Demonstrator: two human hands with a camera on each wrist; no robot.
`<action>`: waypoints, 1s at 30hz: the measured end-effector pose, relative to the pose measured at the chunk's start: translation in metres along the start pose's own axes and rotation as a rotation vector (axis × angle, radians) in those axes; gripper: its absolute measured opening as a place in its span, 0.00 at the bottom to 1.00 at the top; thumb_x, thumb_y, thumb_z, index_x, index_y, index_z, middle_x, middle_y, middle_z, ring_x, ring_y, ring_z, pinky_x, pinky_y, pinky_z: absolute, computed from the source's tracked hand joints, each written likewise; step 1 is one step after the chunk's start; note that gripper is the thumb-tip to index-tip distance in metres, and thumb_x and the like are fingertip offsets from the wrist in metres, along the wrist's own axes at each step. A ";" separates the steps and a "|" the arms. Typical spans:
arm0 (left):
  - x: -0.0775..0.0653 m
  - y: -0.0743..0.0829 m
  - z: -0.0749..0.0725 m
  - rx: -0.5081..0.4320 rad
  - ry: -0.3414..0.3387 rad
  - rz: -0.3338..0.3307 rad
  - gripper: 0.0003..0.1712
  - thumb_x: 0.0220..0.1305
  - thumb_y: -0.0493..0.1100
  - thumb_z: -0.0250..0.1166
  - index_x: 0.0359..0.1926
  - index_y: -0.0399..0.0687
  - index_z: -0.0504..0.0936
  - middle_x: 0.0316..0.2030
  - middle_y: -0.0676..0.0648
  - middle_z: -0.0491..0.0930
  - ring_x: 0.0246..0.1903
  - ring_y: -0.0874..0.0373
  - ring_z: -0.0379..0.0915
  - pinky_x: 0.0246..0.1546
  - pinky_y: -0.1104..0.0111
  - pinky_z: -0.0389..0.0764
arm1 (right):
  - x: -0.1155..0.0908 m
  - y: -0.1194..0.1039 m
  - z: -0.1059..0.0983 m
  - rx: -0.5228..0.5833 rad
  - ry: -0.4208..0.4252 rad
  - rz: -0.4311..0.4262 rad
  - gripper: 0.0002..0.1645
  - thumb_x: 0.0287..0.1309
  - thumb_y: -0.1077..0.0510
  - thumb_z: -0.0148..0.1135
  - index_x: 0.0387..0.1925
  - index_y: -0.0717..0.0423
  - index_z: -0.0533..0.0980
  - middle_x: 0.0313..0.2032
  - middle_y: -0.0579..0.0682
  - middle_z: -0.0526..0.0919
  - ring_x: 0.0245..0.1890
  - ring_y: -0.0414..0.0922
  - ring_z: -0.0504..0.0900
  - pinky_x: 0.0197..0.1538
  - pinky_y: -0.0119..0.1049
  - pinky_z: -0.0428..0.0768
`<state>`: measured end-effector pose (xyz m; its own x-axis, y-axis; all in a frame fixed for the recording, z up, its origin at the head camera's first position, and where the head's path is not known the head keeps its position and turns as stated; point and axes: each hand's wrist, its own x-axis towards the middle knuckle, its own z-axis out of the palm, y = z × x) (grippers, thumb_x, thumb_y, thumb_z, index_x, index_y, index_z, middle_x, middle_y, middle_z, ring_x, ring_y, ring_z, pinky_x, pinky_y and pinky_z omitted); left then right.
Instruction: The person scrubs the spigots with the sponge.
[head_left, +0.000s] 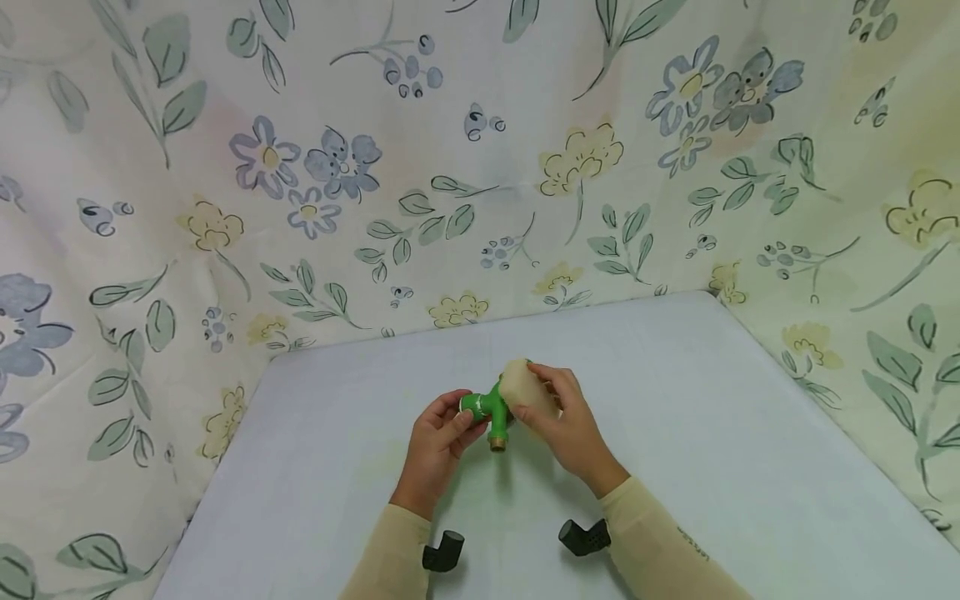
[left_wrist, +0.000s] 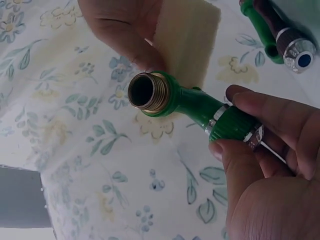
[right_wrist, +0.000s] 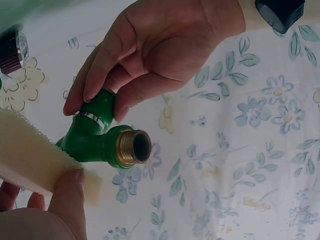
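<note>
My left hand (head_left: 437, 437) holds a green tap (head_left: 498, 410) by its ribbed end, thumb on one side and fingers on the other, above the white table. The tap has a brass threaded spout (left_wrist: 150, 93) and silver bands. My right hand (head_left: 573, 429) grips a pale yellow sponge (head_left: 527, 389) between thumb and fingers. The sponge lies against the tap and covers part of its body. Both wrist views also show a dark red knob (right_wrist: 12, 52) with a chrome end; in the left wrist view a green tube (left_wrist: 257, 27) is beside it. Whether these join the held tap I cannot tell.
The white table (head_left: 675, 433) stretches around both hands. Behind it and at its sides hangs a floral cloth (head_left: 510, 200). A black wrist device (head_left: 444, 552) is by the left sleeve, and another black device (head_left: 585, 537) by the right sleeve.
</note>
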<state>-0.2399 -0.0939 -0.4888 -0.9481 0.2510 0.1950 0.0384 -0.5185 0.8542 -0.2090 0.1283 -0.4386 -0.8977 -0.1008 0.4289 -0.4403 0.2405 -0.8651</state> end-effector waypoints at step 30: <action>0.003 -0.012 -0.005 0.187 -0.033 -0.059 0.19 0.65 0.31 0.61 0.56 0.35 0.73 0.55 0.36 0.71 0.51 0.48 0.74 0.51 0.59 0.77 | -0.005 -0.023 0.010 0.283 -0.220 -0.093 0.36 0.55 0.67 0.67 0.65 0.57 0.65 0.62 0.52 0.68 0.55 0.51 0.71 0.56 0.57 0.70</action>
<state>-0.2450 -0.0911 -0.5005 -0.9396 0.3050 0.1553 0.0442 -0.3420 0.9387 -0.1950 0.1136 -0.4237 -0.8224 -0.3219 0.4692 -0.4791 -0.0529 -0.8761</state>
